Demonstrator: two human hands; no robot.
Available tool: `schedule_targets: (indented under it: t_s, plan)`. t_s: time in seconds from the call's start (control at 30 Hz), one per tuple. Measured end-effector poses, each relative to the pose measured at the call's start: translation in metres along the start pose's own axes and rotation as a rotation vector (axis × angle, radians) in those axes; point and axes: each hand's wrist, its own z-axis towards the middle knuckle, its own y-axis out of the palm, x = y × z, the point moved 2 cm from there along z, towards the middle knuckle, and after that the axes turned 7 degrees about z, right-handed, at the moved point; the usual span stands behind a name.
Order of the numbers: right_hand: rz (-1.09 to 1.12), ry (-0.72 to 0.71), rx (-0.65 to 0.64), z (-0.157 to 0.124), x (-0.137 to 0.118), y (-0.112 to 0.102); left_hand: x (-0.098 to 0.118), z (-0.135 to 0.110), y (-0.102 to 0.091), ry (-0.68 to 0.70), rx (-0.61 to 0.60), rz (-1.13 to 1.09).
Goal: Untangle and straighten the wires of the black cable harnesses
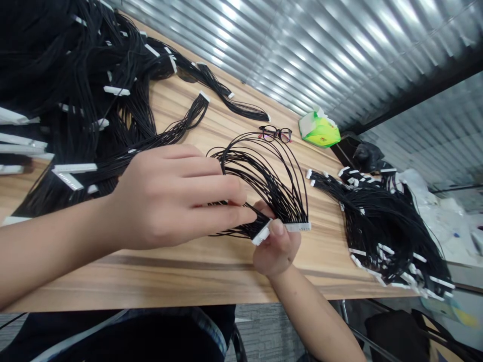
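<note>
A looped black wire harness (264,188) is held above the wooden table, its thin wires arching up between my hands. Both of its white connectors come together at my right hand (279,249), one angled toward me (261,234) and the other lying sideways (298,227). The thumb and fingers of that hand are closed round these connector ends. From the left, my left hand (177,196) reaches across with bent fingers, closed on the wires just behind the angled connector. Its thumb is hidden beneath the hand.
A large heap of black harnesses (83,60) covers the table's left side, and another pile (381,221) lies at the right. Eyeglasses (275,133) and a green tissue pack (320,131) sit near the back edge. Behind stands a corrugated metal wall (271,50).
</note>
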Motion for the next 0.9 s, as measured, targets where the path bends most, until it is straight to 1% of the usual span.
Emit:
schedule_targets:
  t_s: [0.07, 0.17, 0.2, 0.27, 0.33, 0.37, 0.4, 0.43, 0.5, 0.57, 0.63, 0.7, 0.77, 0.83, 0.87, 0.9]
  plan:
    - [0.01, -0.066, -0.026, 0.002, -0.005, 0.003, 0.001, -0.001, 0.001, 0.008, -0.004, 0.017]
    - [0.012, -0.122, -0.13, 0.009, -0.016, 0.009, 0.003, 0.001, 0.005, -0.055, -0.026, -0.038]
    - [-0.007, -0.117, -0.18, 0.011, -0.019, 0.01, 0.004, 0.003, 0.008, -0.085, -0.055, -0.071]
    - [-0.059, -0.106, -0.277, 0.015, -0.023, 0.012, 0.006, 0.005, 0.013, -0.124, -0.153, -0.114]
    - [-0.093, -0.127, -0.337, 0.017, -0.025, 0.013, 0.007, 0.005, 0.017, -0.13, -0.22, -0.094]
    - [-0.098, -0.132, -0.336, 0.017, -0.025, 0.014, 0.007, 0.004, 0.018, -0.112, -0.223, -0.067]
    - [-0.091, -0.123, -0.314, 0.017, -0.025, 0.014, 0.007, 0.002, 0.017, -0.091, -0.195, -0.043]
    - [-0.073, -0.093, -0.278, 0.017, -0.024, 0.015, 0.007, 0.001, 0.015, -0.073, -0.151, -0.032]
    - [-0.001, 0.014, -0.17, 0.018, -0.021, 0.017, 0.006, -0.003, 0.009, -0.067, -0.058, -0.081]
    - [0.079, 0.125, -0.063, 0.02, -0.018, 0.017, 0.006, -0.005, 0.003, -0.07, -0.056, -0.202]
    - [0.132, 0.2, 0.019, 0.023, -0.018, 0.017, 0.008, -0.005, 0.0, -0.088, -0.105, -0.334]
    - [0.147, 0.221, 0.059, 0.025, -0.018, 0.016, 0.009, -0.003, 0.0, -0.178, -0.154, -0.421]
    - [0.126, 0.197, 0.053, 0.025, -0.017, 0.014, 0.007, -0.001, 0.003, -0.362, -0.181, -0.461]
    - [0.079, 0.136, 0.002, 0.023, -0.016, 0.013, 0.002, -0.001, 0.007, -0.529, -0.224, -0.446]
    - [0.053, 0.102, -0.037, 0.021, -0.014, 0.012, 0.0, -0.001, 0.009, -0.575, -0.24, -0.419]
    - [0.026, 0.072, -0.079, 0.02, -0.013, 0.012, -0.002, -0.001, 0.01, -0.591, -0.25, -0.384]
